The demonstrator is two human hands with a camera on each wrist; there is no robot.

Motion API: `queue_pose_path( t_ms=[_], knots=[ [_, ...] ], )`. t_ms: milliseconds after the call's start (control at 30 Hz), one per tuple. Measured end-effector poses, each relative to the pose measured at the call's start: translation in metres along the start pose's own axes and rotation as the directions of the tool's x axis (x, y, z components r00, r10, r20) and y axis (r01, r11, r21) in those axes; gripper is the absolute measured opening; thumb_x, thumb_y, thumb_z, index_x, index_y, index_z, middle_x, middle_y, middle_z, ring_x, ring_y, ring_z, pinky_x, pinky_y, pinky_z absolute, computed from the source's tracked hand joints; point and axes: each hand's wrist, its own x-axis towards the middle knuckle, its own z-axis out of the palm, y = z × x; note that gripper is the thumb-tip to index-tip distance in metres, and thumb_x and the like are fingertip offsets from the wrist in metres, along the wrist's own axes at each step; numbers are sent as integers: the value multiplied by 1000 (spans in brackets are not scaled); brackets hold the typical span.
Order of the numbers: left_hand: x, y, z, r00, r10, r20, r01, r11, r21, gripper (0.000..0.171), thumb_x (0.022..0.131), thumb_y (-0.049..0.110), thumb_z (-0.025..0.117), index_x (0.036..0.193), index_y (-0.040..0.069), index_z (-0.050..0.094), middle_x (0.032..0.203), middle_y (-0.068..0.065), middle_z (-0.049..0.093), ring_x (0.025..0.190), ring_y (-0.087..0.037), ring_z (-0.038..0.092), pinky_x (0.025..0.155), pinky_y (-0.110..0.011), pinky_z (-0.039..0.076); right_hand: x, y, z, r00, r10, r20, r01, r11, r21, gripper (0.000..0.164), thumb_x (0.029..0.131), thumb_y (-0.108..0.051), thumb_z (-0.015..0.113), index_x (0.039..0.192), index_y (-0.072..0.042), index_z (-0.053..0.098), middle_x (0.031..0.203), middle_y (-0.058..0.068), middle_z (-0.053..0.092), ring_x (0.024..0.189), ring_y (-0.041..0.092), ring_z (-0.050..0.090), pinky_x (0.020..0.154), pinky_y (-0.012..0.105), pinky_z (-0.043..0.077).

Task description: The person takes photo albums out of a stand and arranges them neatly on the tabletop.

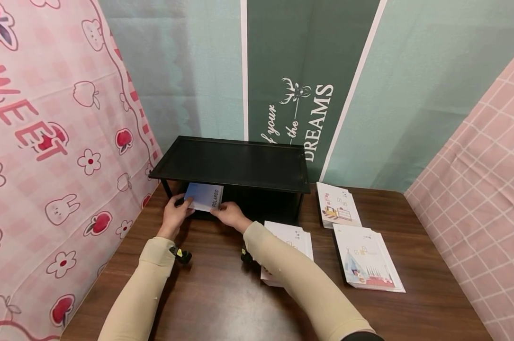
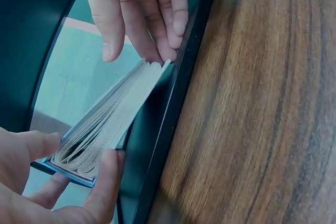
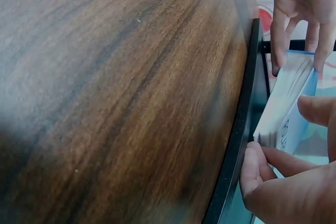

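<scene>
A small blue photo album point(image 1: 202, 196) marked POLAROID lies tilted at the front opening of the black two-tier shelf point(image 1: 235, 163), over its lower tier. My left hand point(image 1: 174, 215) grips the album's left end, thumb on one cover and fingers on the other. At the opposite end, my right hand point(image 1: 232, 215) holds the corner near the lettering, its fingertips against the lower edge. The white page edges point(image 2: 113, 114) of the album face the left wrist camera, slightly fanned. In the right wrist view, my right thumb point(image 3: 315, 109) overlaps the blue cover.
White illustrated books lie on the wooden table point(image 1: 214, 293): one stack point(image 1: 288, 237) partly behind my right forearm, another point(image 1: 338, 206) right of the shelf, a third point(image 1: 365, 258) in front of that. A green curtain point(image 1: 308, 38) hangs behind; pink cloths flank both sides.
</scene>
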Motion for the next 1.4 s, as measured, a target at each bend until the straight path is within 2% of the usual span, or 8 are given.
queue_pose_path(
  t_ms=[167, 333, 533, 667, 800, 967, 1200, 1400],
  knots=[
    [-3, 0, 1, 1000, -19, 3, 19, 1000, -22, 57, 111, 18, 60, 159, -6, 38, 131, -27, 56, 79, -4, 72, 88, -24, 62, -1, 0, -2, 1000, 0, -6, 0, 1000, 6, 35, 104, -31, 71, 115, 2, 78, 85, 6, 71, 69, 13, 53, 61, 23, 42],
    [-10, 4, 3, 998, -57, 7, 57, 997, -44, 60, 112, 23, 59, 161, -3, 36, 147, -28, 44, 79, -4, 72, 86, -20, 61, -2, 1, -3, 999, 6, -33, -6, 1000, 7, 37, 103, -30, 73, 117, 4, 77, 96, 9, 75, 75, 13, 54, 64, 23, 43],
    [-14, 0, 3, 997, -73, 13, 73, 993, -91, 61, 112, 21, 58, 161, -5, 32, 156, -29, 36, 79, -5, 73, 90, -23, 62, -5, 3, -4, 999, 3, -43, -3, 1000, 20, 35, 102, -26, 75, 116, 5, 77, 100, 14, 78, 76, 13, 55, 65, 23, 44],
    [-18, -1, 3, 999, -46, 20, 48, 990, -130, 60, 112, 18, 59, 158, -8, 32, 152, -31, 39, 77, -7, 73, 86, -22, 62, -7, 2, -4, 999, 11, -53, -9, 999, 36, 34, 101, -25, 77, 116, 6, 77, 101, 15, 79, 77, 12, 57, 66, 23, 46],
    [-22, 0, 3, 1000, -5, 25, 10, 983, -181, 57, 110, 15, 61, 152, -12, 34, 139, -30, 45, 77, -9, 75, 81, -21, 63, -8, 2, -3, 997, 22, -70, -18, 998, 60, 35, 99, -25, 79, 116, 6, 77, 101, 15, 79, 77, 12, 59, 65, 22, 47],
    [-24, -1, 1, 999, -36, 27, 42, 974, -224, 53, 111, 13, 59, 150, -11, 34, 136, -26, 45, 76, -9, 74, 83, -20, 62, -10, 1, -2, 997, 39, -72, -32, 996, 87, 36, 99, -26, 80, 117, 5, 77, 100, 14, 79, 77, 12, 59, 65, 22, 47],
    [-28, -3, -2, 994, -100, 52, 108, 975, -192, 54, 114, 16, 53, 156, -6, 29, 142, -23, 42, 79, -7, 73, 90, -22, 61, -18, -1, -1, 993, 85, -77, -74, 988, 135, 49, 100, -26, 79, 134, 8, 68, 111, 17, 76, 85, 14, 63, 74, 27, 54],
    [-36, -2, -5, 994, -83, 72, 91, 989, -119, 56, 114, 17, 55, 158, -6, 30, 140, -21, 44, 86, -6, 69, 94, -24, 61, -26, -3, -1, 991, 104, -86, -90, 984, 152, 55, 102, -24, 78, 143, 7, 60, 113, 14, 72, 85, 16, 62, 75, 29, 55]
  ],
)
